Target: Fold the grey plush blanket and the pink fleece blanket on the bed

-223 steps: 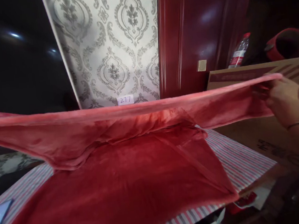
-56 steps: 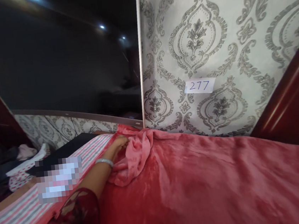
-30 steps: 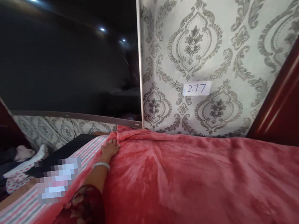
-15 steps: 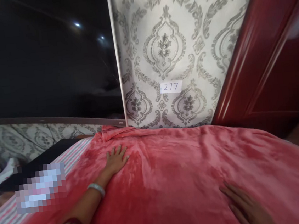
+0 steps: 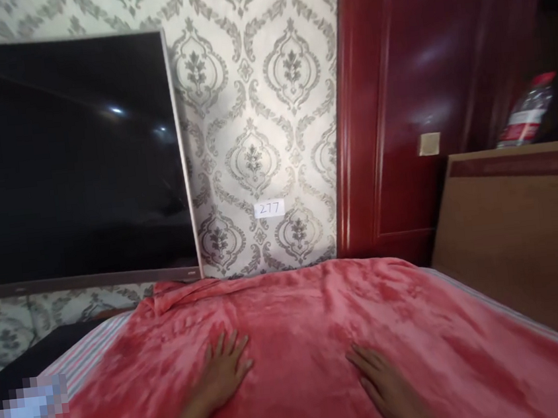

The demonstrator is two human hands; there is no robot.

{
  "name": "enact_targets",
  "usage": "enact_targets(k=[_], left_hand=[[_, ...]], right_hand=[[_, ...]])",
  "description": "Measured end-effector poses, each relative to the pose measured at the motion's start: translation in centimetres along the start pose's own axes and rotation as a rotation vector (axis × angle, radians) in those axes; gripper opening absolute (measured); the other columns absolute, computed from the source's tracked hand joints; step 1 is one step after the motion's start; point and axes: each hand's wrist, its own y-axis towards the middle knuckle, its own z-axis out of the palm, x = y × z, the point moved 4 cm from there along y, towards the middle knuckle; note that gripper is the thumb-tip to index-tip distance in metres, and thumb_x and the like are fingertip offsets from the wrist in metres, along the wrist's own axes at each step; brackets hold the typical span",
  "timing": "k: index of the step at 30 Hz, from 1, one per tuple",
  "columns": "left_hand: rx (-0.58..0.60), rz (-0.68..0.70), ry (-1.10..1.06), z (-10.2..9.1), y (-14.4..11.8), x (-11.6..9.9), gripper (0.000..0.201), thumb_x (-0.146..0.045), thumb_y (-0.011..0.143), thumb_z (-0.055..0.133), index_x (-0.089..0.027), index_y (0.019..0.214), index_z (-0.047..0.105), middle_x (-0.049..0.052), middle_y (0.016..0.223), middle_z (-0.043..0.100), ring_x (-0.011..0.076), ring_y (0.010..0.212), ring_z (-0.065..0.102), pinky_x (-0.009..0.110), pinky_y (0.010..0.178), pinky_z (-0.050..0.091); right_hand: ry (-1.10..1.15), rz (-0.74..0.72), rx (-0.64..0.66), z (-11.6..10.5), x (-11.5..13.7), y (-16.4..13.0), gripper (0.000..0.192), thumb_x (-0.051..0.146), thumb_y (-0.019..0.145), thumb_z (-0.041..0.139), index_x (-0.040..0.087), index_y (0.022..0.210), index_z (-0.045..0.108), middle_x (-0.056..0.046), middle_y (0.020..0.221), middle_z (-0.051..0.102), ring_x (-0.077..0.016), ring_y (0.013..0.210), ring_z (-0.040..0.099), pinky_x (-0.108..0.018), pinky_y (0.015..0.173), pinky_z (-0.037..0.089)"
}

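A red plush blanket [image 5: 281,322] is spread over the surface in front of me, with lighter and darker patches in its pile. My left hand [image 5: 225,373] lies flat on it, left of the middle, its fingers spread. To the right, my right hand [image 5: 381,374] rests on the same blanket with fingers stretched out and nearly side by side. Neither hand grips anything. A fold [image 5: 183,293] of the blanket is bunched at its far left corner. Under the blanket, a striped sheet [image 5: 86,345] shows along the left side.
A large dark television [image 5: 69,164] stands at the back left against patterned wallpaper. A paper label marked 277 [image 5: 269,208] is on the wall. At right are a dark red door panel [image 5: 396,90], a brown board [image 5: 514,224] and a red-capped bottle [image 5: 525,113].
My view has swung right and up, bringing the bottle and brown board in. My hands are closer together in the picture; both remain on the blanket.
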Motion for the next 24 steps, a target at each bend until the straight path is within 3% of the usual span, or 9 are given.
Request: enact_targets(k=[3, 9, 14, 17, 20, 24], left_hand=[[-0.043, -0.021, 0.033, 0.7, -0.4, 0.3, 0.067, -0.057, 0.094, 0.030, -0.029, 0.153, 0.037, 0.006, 0.164, 0.024, 0.0351, 0.153, 0.012, 0.059, 0.122, 0.013], [-0.049, -0.014, 0.045, 0.0, -0.6, 0.2, 0.066, -0.056, 0.094, 0.028, -0.028, 0.154, 0.036, 0.006, 0.164, 0.026, 0.0342, 0.153, 0.015, 0.058, 0.122, 0.017], [-0.073, -0.019, 0.077, 0.1, -0.4, 0.2, 0.065, -0.055, 0.095, 0.028, -0.028, 0.152, 0.039, 0.006, 0.163, 0.029, 0.0334, 0.152, 0.016, 0.056, 0.122, 0.017], [-0.067, -0.015, 0.084, 0.1, -0.3, 0.0, 0.065, -0.055, 0.095, 0.028, -0.028, 0.153, 0.038, 0.006, 0.163, 0.028, 0.0336, 0.152, 0.017, 0.057, 0.121, 0.018], [-0.061, -0.014, 0.092, 0.0, -0.2, -0.1, 0.064, -0.053, 0.095, 0.028, -0.026, 0.153, 0.037, 0.007, 0.163, 0.028, 0.0337, 0.152, 0.017, 0.057, 0.121, 0.018], [-0.060, -0.029, 0.098, -0.4, 0.1, -0.1, 0.064, -0.051, 0.094, 0.031, -0.025, 0.153, 0.038, 0.009, 0.163, 0.030, 0.0350, 0.151, 0.022, 0.058, 0.119, 0.022]], right_hand=[[0.000, 0.006, 0.081, -0.5, 0.5, 0.1, 0.053, 0.045, 0.099, 0.036, 0.026, 0.146, 0.053, -0.006, 0.155, 0.042, -0.0260, 0.143, 0.040, -0.048, 0.120, 0.029], [0.010, -0.010, 0.198, -2.8, -0.2, -0.7, 0.056, 0.046, 0.094, 0.045, 0.028, 0.147, 0.050, -0.007, 0.156, 0.039, -0.0279, 0.144, 0.036, -0.049, 0.120, 0.027], [-0.157, 0.190, 0.101, -5.9, -5.5, -2.5, 0.056, 0.049, 0.096, 0.039, 0.030, 0.148, 0.048, -0.007, 0.157, 0.036, -0.0312, 0.147, 0.030, -0.059, 0.118, 0.025], [-0.240, 0.280, 0.062, -6.2, -8.4, -4.2, 0.062, 0.057, 0.095, 0.039, 0.030, 0.151, 0.044, -0.006, 0.159, 0.031, -0.0335, 0.147, 0.027, -0.063, 0.116, 0.025], [-0.288, 0.275, 0.036, -5.9, -9.2, -5.4, 0.060, 0.057, 0.097, 0.036, 0.032, 0.151, 0.043, -0.005, 0.160, 0.031, -0.0324, 0.148, 0.028, -0.061, 0.117, 0.025], [-0.323, 0.298, 0.042, -6.0, -8.2, -5.7, 0.058, 0.054, 0.099, 0.036, 0.032, 0.152, 0.042, -0.005, 0.161, 0.030, -0.0309, 0.148, 0.027, -0.057, 0.118, 0.023]])
